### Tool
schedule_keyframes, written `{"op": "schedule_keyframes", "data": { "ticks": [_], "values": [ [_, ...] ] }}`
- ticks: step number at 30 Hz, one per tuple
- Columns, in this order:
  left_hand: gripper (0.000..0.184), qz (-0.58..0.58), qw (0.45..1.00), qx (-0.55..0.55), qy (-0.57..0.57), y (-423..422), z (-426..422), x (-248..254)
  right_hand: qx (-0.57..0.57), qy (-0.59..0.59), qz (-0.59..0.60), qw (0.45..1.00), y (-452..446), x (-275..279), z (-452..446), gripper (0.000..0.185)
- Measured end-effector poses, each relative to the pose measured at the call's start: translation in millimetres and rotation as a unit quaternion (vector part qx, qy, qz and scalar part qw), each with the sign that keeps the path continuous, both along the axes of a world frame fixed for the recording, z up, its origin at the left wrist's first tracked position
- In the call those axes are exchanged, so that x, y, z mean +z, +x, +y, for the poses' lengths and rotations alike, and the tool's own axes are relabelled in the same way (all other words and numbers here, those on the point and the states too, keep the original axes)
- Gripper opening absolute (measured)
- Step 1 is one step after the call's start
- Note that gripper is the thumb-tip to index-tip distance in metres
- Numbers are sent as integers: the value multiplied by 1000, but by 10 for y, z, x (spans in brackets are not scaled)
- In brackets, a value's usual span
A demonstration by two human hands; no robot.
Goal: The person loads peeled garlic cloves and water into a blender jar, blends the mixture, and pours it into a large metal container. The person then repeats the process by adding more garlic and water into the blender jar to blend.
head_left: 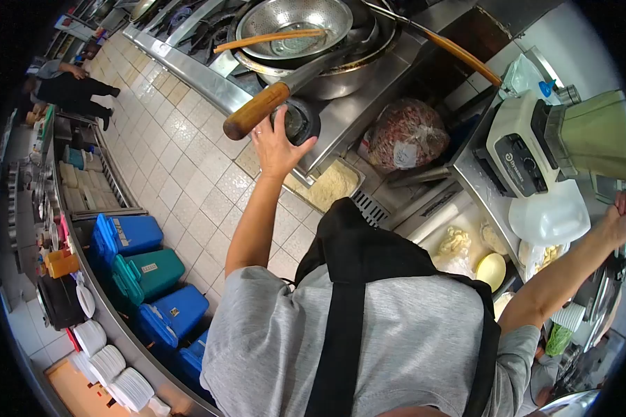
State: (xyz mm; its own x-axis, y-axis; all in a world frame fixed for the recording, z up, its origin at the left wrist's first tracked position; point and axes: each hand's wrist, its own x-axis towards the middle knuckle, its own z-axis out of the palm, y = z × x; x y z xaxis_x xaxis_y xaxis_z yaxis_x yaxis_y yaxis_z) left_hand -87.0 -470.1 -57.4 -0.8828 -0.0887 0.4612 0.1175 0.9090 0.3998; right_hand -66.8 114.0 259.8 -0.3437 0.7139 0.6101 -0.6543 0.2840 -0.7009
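My left hand [278, 149] is spread at the stove counter's corner, fingers and thumb stretched out at the near side of a dark round container [306, 124]. Whether it touches the container I cannot tell. Just above that hand juts the thick wooden handle [257, 111] of a pan. My right hand [615, 221] is far out at the right edge, fingers curled and partly lost in the dark border. What it grips there cannot be made out. Close by it are a blender [522, 149] with a pale green jug [598, 135] and a translucent plastic container [549, 212].
A metal colander [295, 28] with a wooden-handled utensil sits over pans on the stove. Below the counter are a tray of pale crumbs [330, 186] and a large bag of dark reddish food [407, 135]. Lidded bins [146, 274] line the left; another person [69, 90] stands farther off.
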Motion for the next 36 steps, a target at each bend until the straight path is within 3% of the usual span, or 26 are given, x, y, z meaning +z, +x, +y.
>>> {"op": "schedule_keyframes", "data": {
  "ticks": [3,4,7,9,11,13,15,16,18,19,21,24,25,27,28,31,33,36],
  "values": [
    [92,-21,1000,-18,-3,24,-37,32,144,9,-24,989,382,100,-132,35],
    [92,-14,1000,-25,-4,25,-56,25,132,-4,-46,990,523,136,-435,39],
    [93,1,999,-49,-12,16,-85,-29,273,-77,-66,957,834,-56,-629,43],
    [94,6,997,-70,-14,-6,-126,-91,68,-184,-99,976,892,-220,-1344,45],
    [96,-7,997,-71,-35,-9,-145,-116,47,-211,-130,968,1131,-529,-1447,38],
    [97,-7,995,-82,-47,-19,-152,-118,212,-197,-144,946,1570,-1154,-1330,25],
    [98,-12,994,-101,-46,-30,-185,-116,358,-232,-158,891,1881,-1670,-1561,23],
    [98,-8,993,-109,-46,-38,-210,-134,228,-280,-183,914,1876,-1823,-1972,22],
    [97,-19,992,-112,-54,8,-197,-82,194,-246,-268,911,2026,-2220,-2336,17],
    [97,-23,992,-111,-59,36,-191,-16,289,-165,-325,885,2178,-2472,-2388,24],
    [88,-36,994,-97,-47,81,-101,167,329,-196,-343,858,2299,-2895,-2659,29],
    [88,-83,989,-122,8,100,-182,304,326,-254,-406,815,2478,-3623,-2943,31],
    [78,-33,993,-113,-8,166,-234,283,315,-264,-425,807,2525,-3873,-3041,31],
    [60,67,993,-89,-38,310,-431,166,317,-254,-464,787,2595,-4218,-3249,30],
    [95,-43,989,-140,38,408,-688,75,303,-249,-489,780,2605,-4347,-3372,30],
    [93,21,988,-123,87,882,-1237,-185,285,-230,-538,759,2594,-4774,-3710,28],
    [94,-47,985,-62,155,1275,-1586,-411,302,-239,-546,744,2548,-5063,-3878,25],
    [92,-156,953,18,259,1755,-2104,-1177,286,-278,-572,717,2358,-5404,-4256,20]
  ]
}}
